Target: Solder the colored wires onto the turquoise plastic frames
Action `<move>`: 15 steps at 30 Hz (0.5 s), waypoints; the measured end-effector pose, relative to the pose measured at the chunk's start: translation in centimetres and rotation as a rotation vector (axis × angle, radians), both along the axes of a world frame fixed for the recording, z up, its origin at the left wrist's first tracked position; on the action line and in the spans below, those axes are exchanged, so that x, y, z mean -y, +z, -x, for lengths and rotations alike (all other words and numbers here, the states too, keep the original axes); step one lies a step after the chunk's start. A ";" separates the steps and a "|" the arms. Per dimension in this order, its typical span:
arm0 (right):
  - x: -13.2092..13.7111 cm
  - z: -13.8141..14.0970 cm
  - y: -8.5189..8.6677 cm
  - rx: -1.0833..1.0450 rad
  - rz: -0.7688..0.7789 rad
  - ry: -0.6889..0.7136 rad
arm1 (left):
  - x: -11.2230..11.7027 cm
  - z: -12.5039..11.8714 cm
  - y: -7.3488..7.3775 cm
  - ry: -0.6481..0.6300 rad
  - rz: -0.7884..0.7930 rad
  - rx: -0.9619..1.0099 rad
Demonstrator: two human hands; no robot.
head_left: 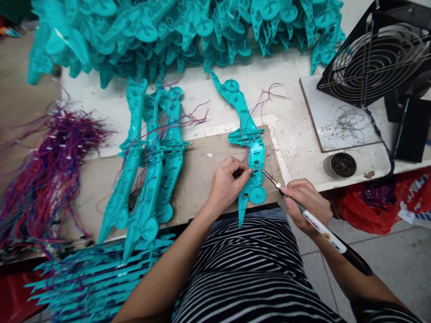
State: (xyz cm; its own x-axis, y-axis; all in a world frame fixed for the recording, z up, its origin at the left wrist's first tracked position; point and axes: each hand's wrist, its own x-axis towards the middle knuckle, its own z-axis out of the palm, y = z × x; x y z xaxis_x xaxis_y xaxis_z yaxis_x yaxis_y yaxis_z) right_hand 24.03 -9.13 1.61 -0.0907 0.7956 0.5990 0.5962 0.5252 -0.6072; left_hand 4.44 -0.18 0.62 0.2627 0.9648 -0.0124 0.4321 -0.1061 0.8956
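Observation:
A long teal plastic shell [247, 119] lies on the brown board near the bench's front edge. Red and purple wires [264, 96] run from its middle and trail off to the upper right. My right hand [306, 204] grips a soldering iron [323, 231], whose tip meets a small part inside the shell. Over the shell's left side, my left hand [232, 179] has thumb and fingers pinched together, probably on a wire end; the fingers hide what is between them. Several wired teal shells [148, 157] lie side by side to the left.
Unwired teal shells [151, 31] are heaped along the back. A bundle of red and purple wires [47, 170] lies at left. On the right are a black fan [367, 67], solder wire [353, 119] on a white board, and a small cup [340, 166]. More shells [101, 278] are stacked below.

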 end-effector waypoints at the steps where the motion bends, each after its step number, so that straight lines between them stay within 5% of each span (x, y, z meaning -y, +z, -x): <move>1: 0.0 0.0 0.0 -0.011 -0.009 -0.005 | 0.0 0.0 0.0 0.000 -0.003 0.002; 15: -0.5 0.4 -0.8 -0.126 -0.002 -0.091 | 0.2 -0.2 0.0 0.018 -0.011 0.028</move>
State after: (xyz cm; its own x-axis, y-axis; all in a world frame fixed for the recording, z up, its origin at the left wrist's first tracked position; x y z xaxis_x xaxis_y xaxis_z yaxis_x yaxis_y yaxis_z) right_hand 23.67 -8.68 0.84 0.0575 0.7958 0.6028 0.5601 0.4741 -0.6794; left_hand 4.62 -0.39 0.59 0.2456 0.9694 0.0053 0.4085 -0.1085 0.9063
